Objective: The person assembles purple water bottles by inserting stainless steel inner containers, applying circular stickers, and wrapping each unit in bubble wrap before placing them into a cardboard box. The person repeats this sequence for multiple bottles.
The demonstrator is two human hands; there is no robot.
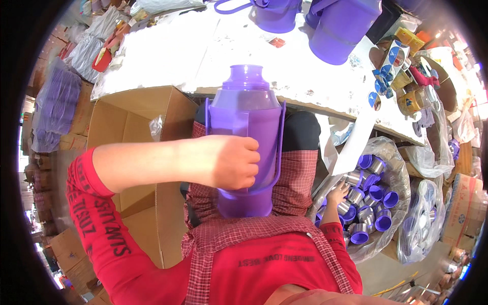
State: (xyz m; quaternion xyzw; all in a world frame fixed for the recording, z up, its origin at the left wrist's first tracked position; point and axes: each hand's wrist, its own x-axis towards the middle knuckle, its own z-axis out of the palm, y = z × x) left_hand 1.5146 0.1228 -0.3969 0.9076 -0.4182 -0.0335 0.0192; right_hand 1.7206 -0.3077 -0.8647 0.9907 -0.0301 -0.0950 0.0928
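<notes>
A purple thermos flask [244, 117] stands upright in my lap, its narrow neck uncovered and a thin carrying handle [279, 147] down its side. My left hand [236, 162] is closed in a fist across the front of the body, against a raised purple part of it; its fingertips are partly hidden. To the right, my right hand [337, 193] reaches into a clear plastic bag [401, 168] of steel cups with purple rims [375, 193]. Its fingers are stretched out and apart over the cups, and it touches the ones at the near left of the heap.
Other purple flasks [338, 30] stand on the white worktable [168, 56] ahead. An open cardboard box [175, 119] is at my left. Label rolls [396, 53] and a can [413, 101] crowd the table's right end. A white strip [356, 142] hangs over the bag.
</notes>
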